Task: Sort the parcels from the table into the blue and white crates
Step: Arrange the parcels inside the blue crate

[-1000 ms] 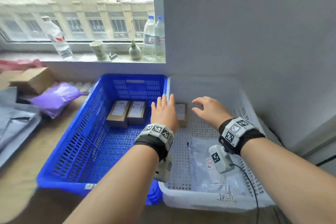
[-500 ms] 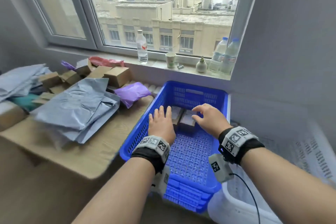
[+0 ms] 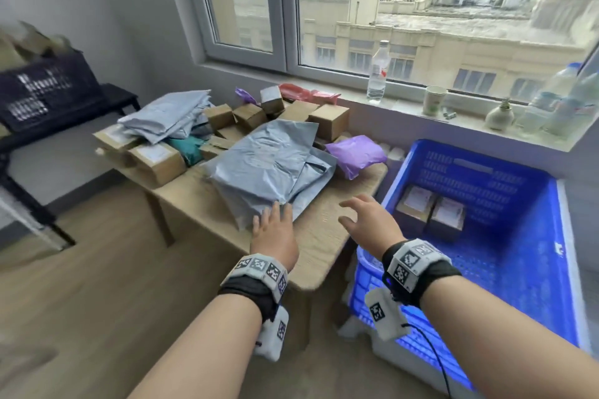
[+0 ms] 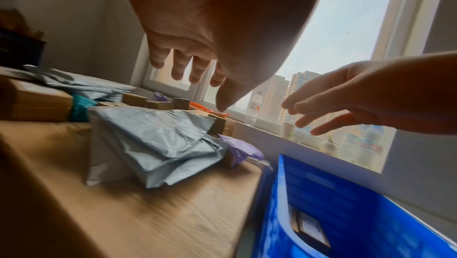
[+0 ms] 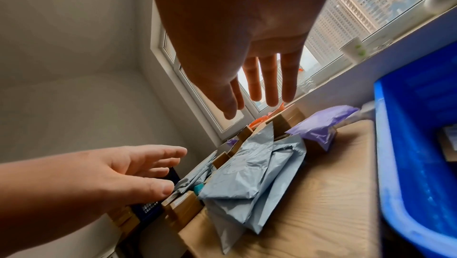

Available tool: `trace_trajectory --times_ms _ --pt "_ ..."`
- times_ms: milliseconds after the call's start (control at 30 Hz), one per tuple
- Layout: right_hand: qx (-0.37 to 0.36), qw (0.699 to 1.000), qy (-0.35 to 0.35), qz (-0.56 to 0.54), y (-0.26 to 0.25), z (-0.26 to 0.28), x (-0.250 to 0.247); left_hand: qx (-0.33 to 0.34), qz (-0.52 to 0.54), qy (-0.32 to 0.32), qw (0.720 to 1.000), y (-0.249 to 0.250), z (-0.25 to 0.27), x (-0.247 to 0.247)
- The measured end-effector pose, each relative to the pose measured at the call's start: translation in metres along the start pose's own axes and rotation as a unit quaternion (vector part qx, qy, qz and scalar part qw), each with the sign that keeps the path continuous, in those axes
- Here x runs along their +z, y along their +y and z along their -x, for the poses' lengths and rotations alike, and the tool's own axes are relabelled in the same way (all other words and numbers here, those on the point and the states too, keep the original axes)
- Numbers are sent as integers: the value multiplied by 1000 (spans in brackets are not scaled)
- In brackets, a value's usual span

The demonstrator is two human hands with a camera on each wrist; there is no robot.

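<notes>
Two hands reached out empty over the table (image 3: 319,236), fingers spread and slack: the left hand (image 3: 275,236) above the near corner of the grey bag (image 3: 269,168), the right hand (image 3: 372,223) near the table's right edge. One blue crate (image 3: 531,269) stood just right of the table, with two boxes (image 3: 429,212) side by side inside. Beyond the grey bag lay one purple bag (image 3: 355,154), more grey bags (image 3: 165,116) and several cardboard boxes (image 3: 249,115); their exact number could not be told. On the sill (image 3: 405,110) stood one bottle (image 3: 377,73) and one cup (image 3: 434,100).
</notes>
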State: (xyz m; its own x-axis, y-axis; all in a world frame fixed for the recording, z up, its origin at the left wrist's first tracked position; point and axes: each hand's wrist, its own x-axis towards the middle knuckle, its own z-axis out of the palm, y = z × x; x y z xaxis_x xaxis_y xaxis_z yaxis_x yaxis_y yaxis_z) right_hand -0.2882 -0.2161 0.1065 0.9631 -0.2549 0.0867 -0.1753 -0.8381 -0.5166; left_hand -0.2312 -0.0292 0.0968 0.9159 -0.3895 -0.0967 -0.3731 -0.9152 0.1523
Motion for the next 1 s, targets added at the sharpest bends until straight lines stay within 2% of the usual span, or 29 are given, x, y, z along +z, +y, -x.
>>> trace_trajectory --times_ms 333,467,667,767,1000 --pt "-3 999 -41 0 -57 -65 73 -43 26 -12 999 -92 -35 8" --pt "-1 999 -47 -9 -66 -111 106 -45 18 -21 999 -116 -78 13" --pt "47 995 -78 -38 -71 -194 141 -59 9 -57 997 -147 -153 9" --pt "54 994 -88 -33 -75 -233 155 -63 22 -48 997 -165 -186 8" --pt "82 993 -87 -20 -75 -284 170 -49 53 -41 997 -196 -257 8"
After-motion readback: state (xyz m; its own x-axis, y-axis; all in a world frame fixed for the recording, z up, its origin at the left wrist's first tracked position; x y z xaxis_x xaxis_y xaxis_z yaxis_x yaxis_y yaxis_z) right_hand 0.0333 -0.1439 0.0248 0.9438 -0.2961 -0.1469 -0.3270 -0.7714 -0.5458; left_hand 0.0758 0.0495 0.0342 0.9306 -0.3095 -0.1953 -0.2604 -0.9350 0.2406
